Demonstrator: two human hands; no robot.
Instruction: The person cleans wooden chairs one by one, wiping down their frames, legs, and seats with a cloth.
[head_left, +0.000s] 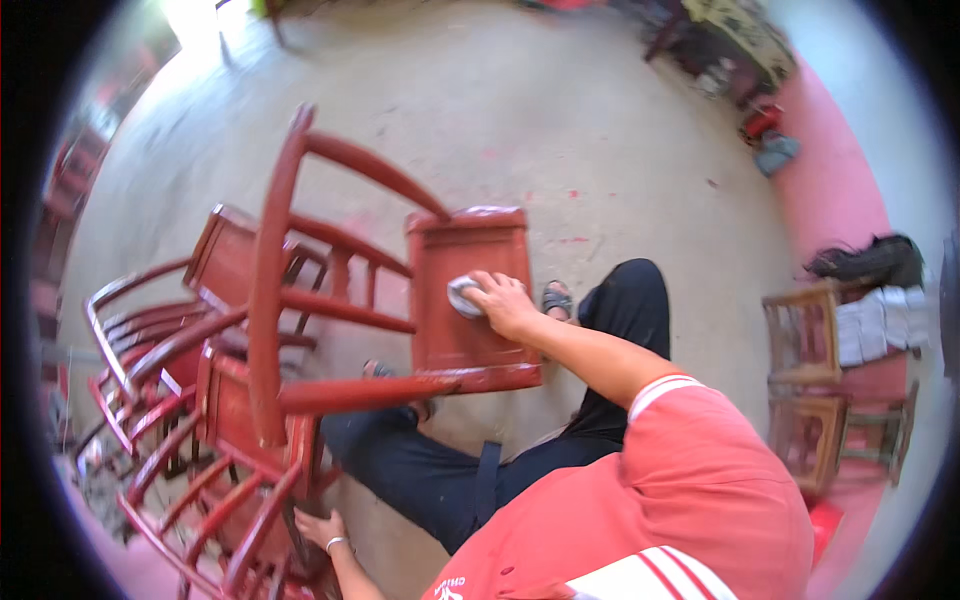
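A red-painted wooden chair (472, 285) stands before me, its curved backrest reaching out to the left. My right hand (506, 300) presses a wadded pale cloth (465, 297) onto the seat panel. Down at the lower left, my left hand (321, 527), with a band at the wrist, has its fingers spread at the edge of another red wooden chair (247, 517). Whether it bears on that chair cannot be told. The chair being touched with the cloth stands between my legs, over the concrete floor.
More red chairs (240, 259) crowd the left side, some stacked or overlapping. At the right wall are unpainted wooden frames (802, 334), white stacked packs (862, 330) and a dark bag (870, 261). A cloth-covered table (742, 37) stands at the upper right.
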